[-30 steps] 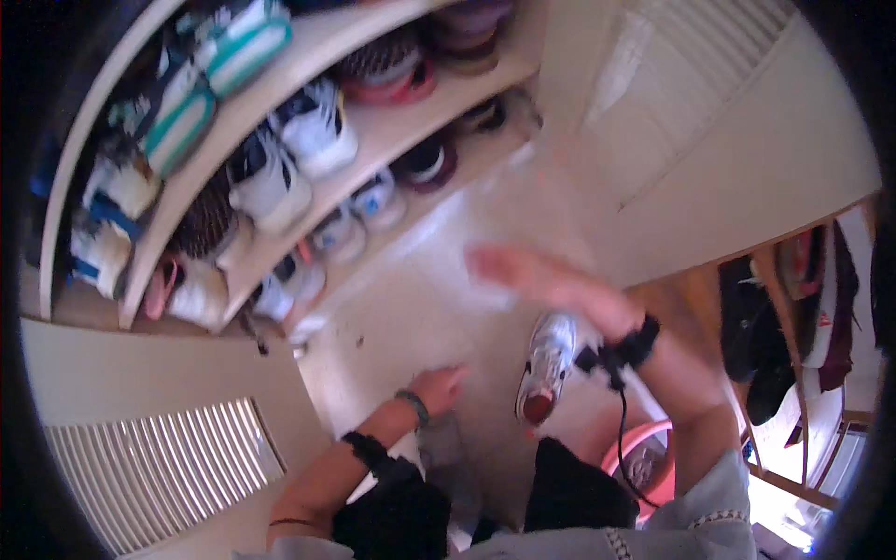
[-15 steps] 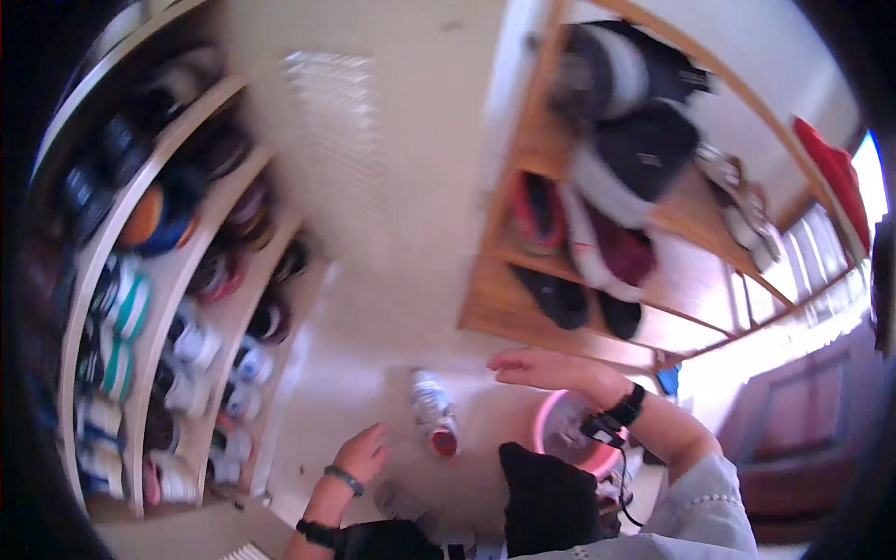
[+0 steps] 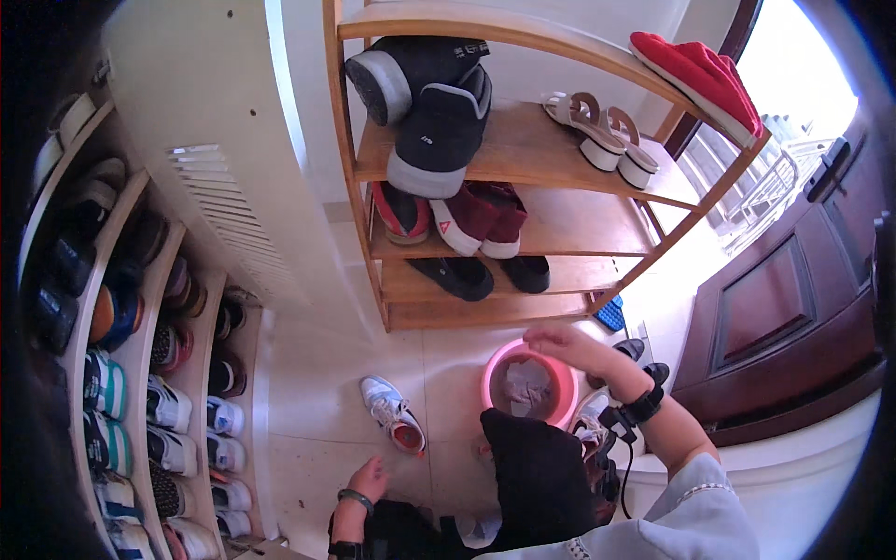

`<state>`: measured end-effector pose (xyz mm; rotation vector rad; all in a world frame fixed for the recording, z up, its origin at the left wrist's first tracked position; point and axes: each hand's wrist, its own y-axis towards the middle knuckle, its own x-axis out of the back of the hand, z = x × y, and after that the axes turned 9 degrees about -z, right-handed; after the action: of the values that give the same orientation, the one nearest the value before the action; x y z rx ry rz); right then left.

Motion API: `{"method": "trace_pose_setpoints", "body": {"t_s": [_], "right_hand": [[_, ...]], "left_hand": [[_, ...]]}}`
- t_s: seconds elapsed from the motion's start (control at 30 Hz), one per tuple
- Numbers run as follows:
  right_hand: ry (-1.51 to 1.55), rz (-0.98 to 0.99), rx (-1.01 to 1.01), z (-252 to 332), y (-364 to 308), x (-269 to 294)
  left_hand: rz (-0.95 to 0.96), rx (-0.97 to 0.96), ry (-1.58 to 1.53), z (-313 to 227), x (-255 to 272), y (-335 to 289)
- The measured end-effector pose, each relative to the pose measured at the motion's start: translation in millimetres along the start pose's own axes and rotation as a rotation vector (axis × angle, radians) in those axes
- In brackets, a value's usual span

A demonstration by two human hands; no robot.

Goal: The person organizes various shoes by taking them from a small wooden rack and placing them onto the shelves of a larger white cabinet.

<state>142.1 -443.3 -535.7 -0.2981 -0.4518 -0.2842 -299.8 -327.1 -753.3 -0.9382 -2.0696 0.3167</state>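
A white lace-up sneaker (image 3: 385,403) with a reddish inside lies on the floor ahead of my knees. My left hand (image 3: 368,480) hovers by my left knee, near the sneaker's heel side, empty with its fingers loosely bent. Over the far rim of a pink basin (image 3: 489,373) reaches my right hand (image 3: 560,344), palm down and fingers loosely extended, holding nothing that I can see. Inside the basin, a greyish cloth (image 3: 527,387) sits in murky water. Part of another pale shoe (image 3: 481,530) shows between my legs.
At left, a cabinet (image 3: 138,392) holds several rows of shoes beside its louvred door (image 3: 219,201). A wooden rack (image 3: 523,168) with shoes and sandals stands ahead. More shoes (image 3: 590,420) crowd the basin's right side. A dark red door (image 3: 775,308) is at right.
My view has swung right, bringing the rack and door more fully into sight. My right hand now sits over the basin's far rim instead of left of it. The sneaker appears unmoved.
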Motion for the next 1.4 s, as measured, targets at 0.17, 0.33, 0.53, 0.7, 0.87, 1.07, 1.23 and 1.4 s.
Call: {"method": "trace_pose_setpoints", "body": {"t_s": [0.17,0.33,0.53,0.7,0.87,1.07,1.23,1.4], "right_hand": [[-0.495,-0.523,0.431,62.0,46.3,22.8],[-0.687,-0.684,0.333,88.1,131.9,26.5],[-0.501,-0.284,0.068,95.7,172.4,46.3],[-0.685,-0.594,0.322,72.8,149.4,56.0],[-0.885,-0.795,0.266,51.6,136.7,76.3],[-1.031,-0.906,0.322,39.9,120.6,67.7],[-0.984,-0.766,0.715,84.9,115.0,15.6],[-0.825,-0.527,0.814,109.1,159.4,-57.4]], "left_hand": [[-0.012,0.041,0.025,-16.0,2.3,14.3],[-0.057,0.034,-0.072,-6.4,1.7,14.7],[-0.086,0.010,-0.078,-0.7,-0.2,9.5],[-0.082,0.030,-0.006,-2.5,4.0,9.5],[-0.095,0.023,-0.050,1.1,0.5,11.4],[-0.084,0.024,-0.012,-7.3,6.2,7.0],[-0.084,-0.002,0.027,-11.3,4.4,9.8],[-0.063,0.045,0.026,-2.0,1.3,13.4]]}}
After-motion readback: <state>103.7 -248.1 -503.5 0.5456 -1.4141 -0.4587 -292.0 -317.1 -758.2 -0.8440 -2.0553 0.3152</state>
